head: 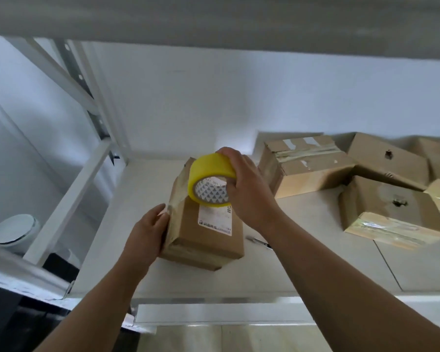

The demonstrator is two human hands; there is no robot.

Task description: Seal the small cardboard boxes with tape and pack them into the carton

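A small brown cardboard box [206,237] with a white label lies on the white shelf [302,262] in the middle of the view. My right hand [247,186] grips a yellow tape roll [210,180] just above the box's far end. A clear strip of tape runs from the roll down the box's left side. My left hand [148,232] presses that strip against the box's left edge, thumb on the tape.
Several taped and dented cardboard boxes [308,166] are piled at the back right of the shelf. A small pen-like tool [261,242] lies beside the box under my right wrist. White rack posts [69,199] stand at the left, with a white round lid [14,231] below.
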